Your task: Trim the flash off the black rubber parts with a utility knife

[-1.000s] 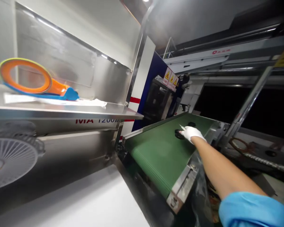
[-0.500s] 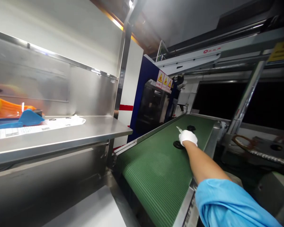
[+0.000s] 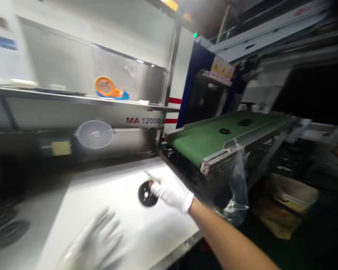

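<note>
Dark round parts: two seen, blurred, at far left; could be knocked by a wide sweep to that side.
Yellow note: seen below the shelf; not judged an obstruction.
Fan: seen behind the worktop; could be bumped if reached past carelessly.
Left hand: white-gloved, fingers extended and loosely spread; nothing seen held; the disc is not yet steadied by it.
Orange ring: seen on the shelf with a blue piece; out of the way.
Black disc: located over the white worktop; contact below cannot be told. Could be tilted or dropped, being held at one side only.
Thin pale implement: shared with the disc in one grip; could be slipped or scraped across the surface.
Right hand: gloved; the disc's rim is pinched.
Green belt: black parts carried, well apart from the hands.
Plastic bag: hung beside the belt; a sleeve could be snagged.
Box: placed lower right.
</note>
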### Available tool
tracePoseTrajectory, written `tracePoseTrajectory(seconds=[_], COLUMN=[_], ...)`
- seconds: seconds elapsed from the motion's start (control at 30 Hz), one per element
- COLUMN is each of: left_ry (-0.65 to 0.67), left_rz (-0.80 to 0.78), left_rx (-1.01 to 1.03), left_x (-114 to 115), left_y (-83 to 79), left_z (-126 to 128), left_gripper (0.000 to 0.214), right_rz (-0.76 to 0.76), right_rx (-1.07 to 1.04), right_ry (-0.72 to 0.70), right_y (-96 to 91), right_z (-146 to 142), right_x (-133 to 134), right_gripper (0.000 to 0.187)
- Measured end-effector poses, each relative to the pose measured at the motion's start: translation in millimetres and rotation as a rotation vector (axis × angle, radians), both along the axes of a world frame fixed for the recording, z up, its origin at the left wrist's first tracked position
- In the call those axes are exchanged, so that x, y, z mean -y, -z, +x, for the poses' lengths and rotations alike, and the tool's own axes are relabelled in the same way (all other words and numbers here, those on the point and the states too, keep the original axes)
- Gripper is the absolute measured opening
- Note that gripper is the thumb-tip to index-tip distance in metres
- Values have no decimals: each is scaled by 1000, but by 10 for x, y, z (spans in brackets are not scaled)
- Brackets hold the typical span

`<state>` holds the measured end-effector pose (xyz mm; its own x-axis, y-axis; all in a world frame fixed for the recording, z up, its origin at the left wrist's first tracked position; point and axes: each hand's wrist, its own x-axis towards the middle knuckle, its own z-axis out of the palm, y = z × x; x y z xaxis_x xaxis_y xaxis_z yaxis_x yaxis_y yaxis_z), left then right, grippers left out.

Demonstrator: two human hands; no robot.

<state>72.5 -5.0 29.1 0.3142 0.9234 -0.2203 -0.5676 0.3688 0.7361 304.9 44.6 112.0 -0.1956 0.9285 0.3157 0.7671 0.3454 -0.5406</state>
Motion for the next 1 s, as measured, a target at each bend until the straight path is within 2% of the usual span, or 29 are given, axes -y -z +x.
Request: tracePoseTrajectory(seconds=[0.07, 0.1, 0.13, 0.2, 0.27, 0.33, 0.4, 0.53, 0.67, 0.73, 0.83, 1.0], left_ry=[-38, -47, -57, -79, -71, -42, -38, -158, -365, -373, -399, -485], left_rz=[-77, -143, -224, -367, -410, -337, -260, -231, -167, -131, -165, -163], left_rx=[34, 75, 135, 298, 472, 567, 571, 411, 276, 307, 297, 272], left_x=[265, 345, 398, 456, 492, 526, 554, 558, 476, 422, 360, 331], left_y=[20, 32, 46, 82, 122, 156, 171, 140, 124, 153, 181, 86], left_z=[-67, -80, -92, -148, -257, -391, -510, -610, -559, -512, -444, -353], left_gripper=[42, 43, 43, 42, 39, 36, 36, 41, 29, 22, 18, 12], right_rz=[-104, -141, -161, -187, -182, -158, -142, -187, -141, -90, -16, 38], right_rx=[-127, -141, -135, -130, -202, -324, -377, -252, -97, -5, 100, 187], right_ry=[-87, -101, -106, -115, -157, -195, -174, -131, -89, -35, 18, 67], right_y=[426, 564, 652, 695, 631, 552, 525, 666, 874, 943, 1007, 1072], right_z=[-629, -861, -1039, -1250, -1310, -1285, -1234, -1210, -1327, -1388, -1432, -1431], right_x=[382, 527, 640, 782, 859, 917, 978, 1136, 1263, 1267, 1207, 1099], right_gripper=[13, 11, 11, 8, 3, 16, 26, 17, 14, 16, 16, 19])
